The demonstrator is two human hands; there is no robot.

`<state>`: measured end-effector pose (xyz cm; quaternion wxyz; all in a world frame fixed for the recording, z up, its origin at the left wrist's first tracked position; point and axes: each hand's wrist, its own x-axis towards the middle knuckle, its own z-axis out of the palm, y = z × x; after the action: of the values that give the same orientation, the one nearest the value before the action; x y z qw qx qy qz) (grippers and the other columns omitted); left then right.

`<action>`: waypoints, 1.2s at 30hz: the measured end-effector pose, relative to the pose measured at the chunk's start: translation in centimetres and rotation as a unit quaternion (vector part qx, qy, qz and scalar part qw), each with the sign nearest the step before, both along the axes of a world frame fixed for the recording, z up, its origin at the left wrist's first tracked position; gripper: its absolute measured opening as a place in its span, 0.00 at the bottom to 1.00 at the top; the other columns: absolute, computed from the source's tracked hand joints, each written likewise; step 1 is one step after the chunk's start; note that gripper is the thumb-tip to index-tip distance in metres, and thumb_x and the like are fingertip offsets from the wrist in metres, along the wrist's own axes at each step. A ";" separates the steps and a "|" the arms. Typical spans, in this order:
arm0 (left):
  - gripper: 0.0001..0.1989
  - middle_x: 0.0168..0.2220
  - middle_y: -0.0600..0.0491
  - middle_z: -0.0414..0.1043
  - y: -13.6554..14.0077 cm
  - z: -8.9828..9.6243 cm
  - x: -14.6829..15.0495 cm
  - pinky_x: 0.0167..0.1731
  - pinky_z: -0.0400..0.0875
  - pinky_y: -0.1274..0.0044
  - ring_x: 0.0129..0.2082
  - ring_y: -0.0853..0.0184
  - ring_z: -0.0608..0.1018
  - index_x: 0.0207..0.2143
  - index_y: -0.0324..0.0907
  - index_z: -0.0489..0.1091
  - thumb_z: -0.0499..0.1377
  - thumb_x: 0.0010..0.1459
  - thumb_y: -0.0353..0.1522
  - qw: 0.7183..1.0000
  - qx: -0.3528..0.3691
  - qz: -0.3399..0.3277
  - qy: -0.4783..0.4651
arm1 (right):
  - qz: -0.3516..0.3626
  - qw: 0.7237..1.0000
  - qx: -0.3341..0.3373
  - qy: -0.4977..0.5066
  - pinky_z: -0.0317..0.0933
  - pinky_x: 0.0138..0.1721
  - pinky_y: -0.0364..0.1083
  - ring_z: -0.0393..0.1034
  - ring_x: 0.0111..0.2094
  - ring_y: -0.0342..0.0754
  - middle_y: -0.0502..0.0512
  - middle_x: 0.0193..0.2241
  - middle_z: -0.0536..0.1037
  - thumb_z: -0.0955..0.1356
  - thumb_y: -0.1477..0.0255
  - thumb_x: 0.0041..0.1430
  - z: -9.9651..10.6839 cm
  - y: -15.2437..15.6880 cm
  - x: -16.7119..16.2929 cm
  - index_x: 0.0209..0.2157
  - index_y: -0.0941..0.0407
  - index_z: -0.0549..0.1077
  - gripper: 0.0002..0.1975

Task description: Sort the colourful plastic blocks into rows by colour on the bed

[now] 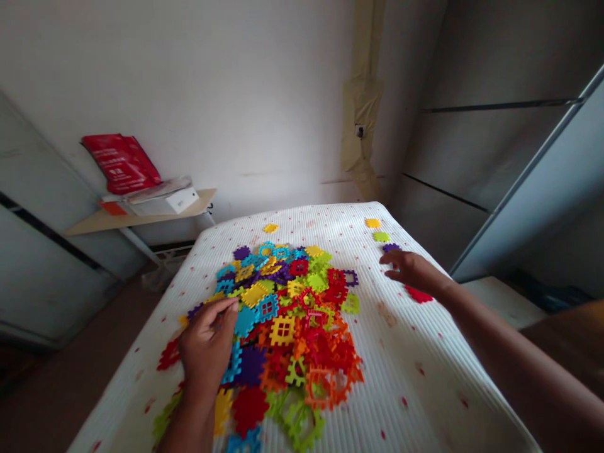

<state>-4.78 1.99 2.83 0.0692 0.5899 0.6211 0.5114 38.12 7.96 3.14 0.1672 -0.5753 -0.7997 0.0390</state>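
Observation:
A heap of colourful plastic interlocking tiles (282, 330) with toothed edges lies on the white bedspread. My left hand (210, 336) is over the heap's left side, thumb and forefinger pinched together. A yellow tile (255, 294) and a blue tile (246, 321) are by its fingertips; whether the pinch holds anything is hidden. My right hand (408, 267) hovers at the right side, fingers apart, over a row of single tiles. That row has a yellow tile (372, 223), a lime tile (381, 236), a purple tile (391, 247) and a red tile (418, 294); the hand partly hides a blue one.
One yellow tile (270, 228) lies apart beyond the heap. At the left, a small wooden table (202, 201) bears a red package (120, 163) and a white box (182, 200). Grey cabinet panels (472, 145) stand at the right, with a wall behind.

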 end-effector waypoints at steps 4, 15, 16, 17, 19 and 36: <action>0.13 0.35 0.51 0.75 0.4 0.3 -1.9 0.40 0.68 0.75 0.36 0.65 0.75 0.35 0.42 0.73 0.55 0.52 0.40 0.998 -0.003 0.036 0.049 | 0.079 0.996 -0.017 0.045 0.62 0.31 0.43 0.71 0.29 0.45 0.54 0.34 0.77 0.66 0.73 0.52 -0.5 0.4 -5.3 0.40 0.54 0.74 0.12; 0.12 0.37 0.51 0.76 5.4 2.4 -1.7 0.45 0.66 0.72 0.41 0.63 0.75 0.35 0.44 0.75 0.53 0.53 0.36 0.969 -0.089 -0.089 0.213 | -0.010 0.993 0.073 0.091 0.62 0.40 0.45 0.70 0.38 0.48 0.58 0.36 0.76 0.61 0.71 0.58 -3.9 3.3 -11.9 0.37 0.57 0.74 0.11; 0.12 0.38 0.51 0.76 6.0 2.6 -1.1 0.46 0.66 0.72 0.41 0.63 0.75 0.35 0.44 0.75 0.53 0.53 0.36 0.960 -0.102 -0.111 0.234 | -0.033 0.990 0.073 0.115 0.62 0.39 0.45 0.70 0.37 0.48 0.57 0.35 0.76 0.61 0.70 0.58 -4.6 3.5 -11.7 0.36 0.57 0.74 0.12; 0.12 0.38 0.51 0.75 6.6 2.7 -0.4 0.47 0.66 0.71 0.41 0.63 0.74 0.37 0.44 0.74 0.54 0.54 0.36 0.953 -0.114 -0.127 0.251 | -0.054 0.986 0.071 0.142 0.62 0.38 0.45 0.70 0.36 0.48 0.57 0.34 0.76 0.60 0.68 0.58 -5.2 3.6 -11.5 0.35 0.56 0.74 0.12; 0.12 0.41 0.49 0.73 7.6 2.6 1.0 0.47 0.66 0.69 0.41 0.64 0.74 0.41 0.44 0.72 0.55 0.55 0.36 0.945 -0.125 -0.143 0.266 | -0.091 0.973 0.067 0.201 0.62 0.36 0.45 0.71 0.33 0.47 0.55 0.32 0.77 0.60 0.67 0.57 -6.0 3.9 -10.9 0.32 0.55 0.74 0.13; 0.15 0.47 0.47 0.67 8.5 2.2 5.0 0.43 0.69 0.67 0.43 0.64 0.72 0.46 0.41 0.66 0.54 0.58 0.37 0.943 -0.116 -0.121 0.288 | -0.111 0.963 0.047 0.243 0.62 0.34 0.45 0.71 0.31 0.48 0.54 0.29 0.77 0.59 0.65 0.55 -6.1 3.8 -10.6 0.29 0.55 0.74 0.14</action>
<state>0.18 10.53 4.99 0.0162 0.7704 0.5937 0.2318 27.52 11.77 -3.00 0.3864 -0.6250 -0.6675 0.1208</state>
